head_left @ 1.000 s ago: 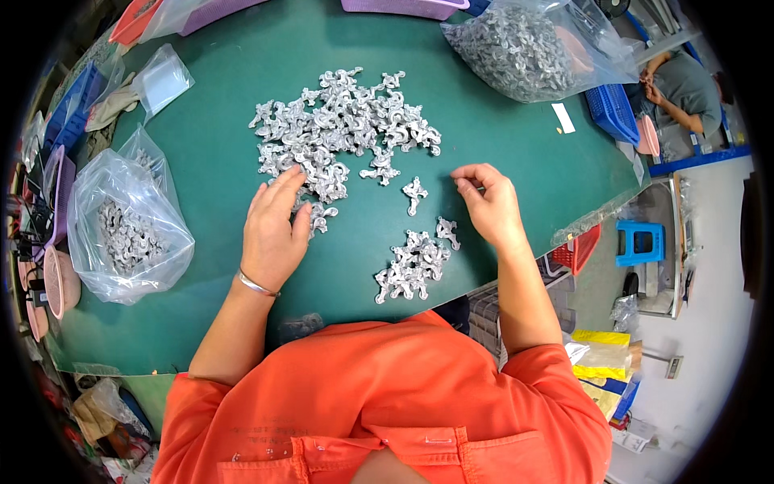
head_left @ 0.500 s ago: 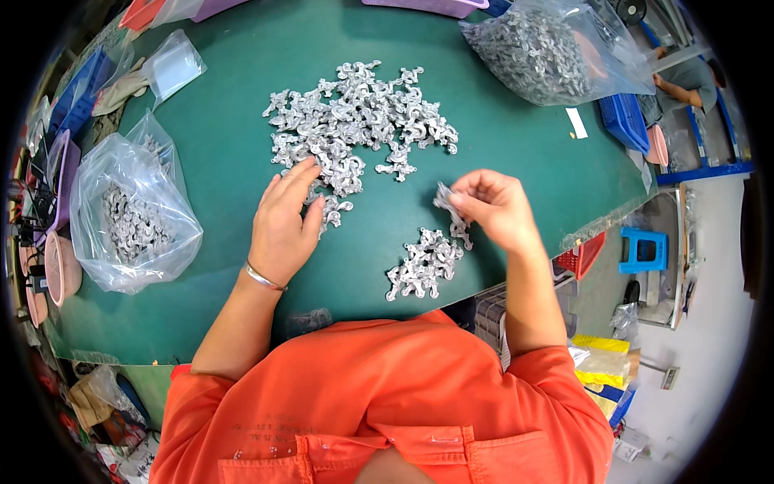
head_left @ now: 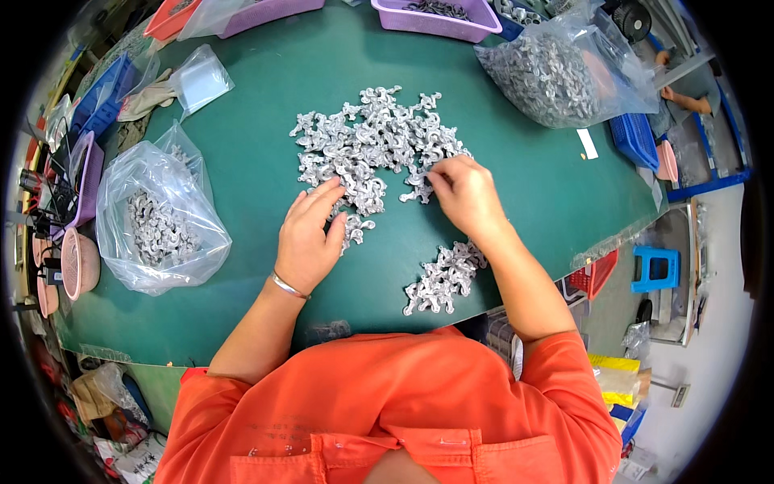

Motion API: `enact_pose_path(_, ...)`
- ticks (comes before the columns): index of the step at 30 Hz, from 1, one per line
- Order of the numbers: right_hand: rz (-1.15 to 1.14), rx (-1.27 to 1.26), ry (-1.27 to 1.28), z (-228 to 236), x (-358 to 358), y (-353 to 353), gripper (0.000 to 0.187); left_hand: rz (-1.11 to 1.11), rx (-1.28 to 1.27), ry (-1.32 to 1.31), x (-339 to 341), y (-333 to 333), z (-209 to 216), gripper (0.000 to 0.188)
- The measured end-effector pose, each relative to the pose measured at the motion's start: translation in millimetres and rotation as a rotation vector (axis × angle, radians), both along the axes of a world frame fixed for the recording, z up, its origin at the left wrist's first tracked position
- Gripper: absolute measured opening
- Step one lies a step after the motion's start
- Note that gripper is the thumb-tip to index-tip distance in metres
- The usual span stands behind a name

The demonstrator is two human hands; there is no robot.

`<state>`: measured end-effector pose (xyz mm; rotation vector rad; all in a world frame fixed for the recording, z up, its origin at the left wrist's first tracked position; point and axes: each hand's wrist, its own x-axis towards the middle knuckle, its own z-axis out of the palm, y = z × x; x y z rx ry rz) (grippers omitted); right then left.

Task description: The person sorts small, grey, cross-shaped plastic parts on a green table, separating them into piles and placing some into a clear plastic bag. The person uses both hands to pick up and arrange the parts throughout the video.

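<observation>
A big heap of small, curved grey metal parts [head_left: 363, 141] is spread over the green table [head_left: 258, 68]. My left hand [head_left: 309, 238] lies at its near left edge, fingers stretched out over the nearest parts and holding nothing. At the heap's right edge my right hand [head_left: 469, 198] has its fingers bent together among the parts; what is between the fingertips is hidden. A smaller pile of the same metal parts [head_left: 442, 281] lies close to the table's near edge, partly under my right forearm.
On the left stands an open clear plastic bag [head_left: 121, 234] with metal parts inside. A fuller bag of parts [head_left: 548, 77] lies far right, beside a blue basket [head_left: 633, 139]. A purple tray [head_left: 439, 24] sits at the far edge. Another person's arm [head_left: 685, 101] shows far right.
My right hand has moved from above the small pile up to the big heap's right edge, and the parts it held have joined the small pile. The left hand keeps its place by the heap.
</observation>
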<state>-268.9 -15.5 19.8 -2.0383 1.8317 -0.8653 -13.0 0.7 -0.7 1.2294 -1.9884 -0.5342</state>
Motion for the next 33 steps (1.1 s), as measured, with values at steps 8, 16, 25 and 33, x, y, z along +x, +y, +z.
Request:
enact_pose_path(8, -0.029, -0.022, 0.159, -1.9, 18.2, 2.2, 0.033, 0.011, -0.030, 0.035, -1.5, -3.1, -6.1, 0.031)
enact_pose_path(16, -0.077, 0.392, -0.318, 27.9, -23.4, 3.5, 0.017, 0.011, 0.022, 0.032, -1.0, -1.5, -0.5, 0.030)
enact_pose_path(25, 0.018, 0.004, -0.118, 0.1, -68.0, 33.0, 0.017, -0.010, -0.008, 0.037, -1.5, -3.6, -3.5, 0.028)
enact_pose_path(33, -0.237, 0.004, -0.197, -4.6, -73.7, 35.3, 0.013, -0.012, -0.010, 0.043, -0.3, -4.1, -3.6, 0.029)
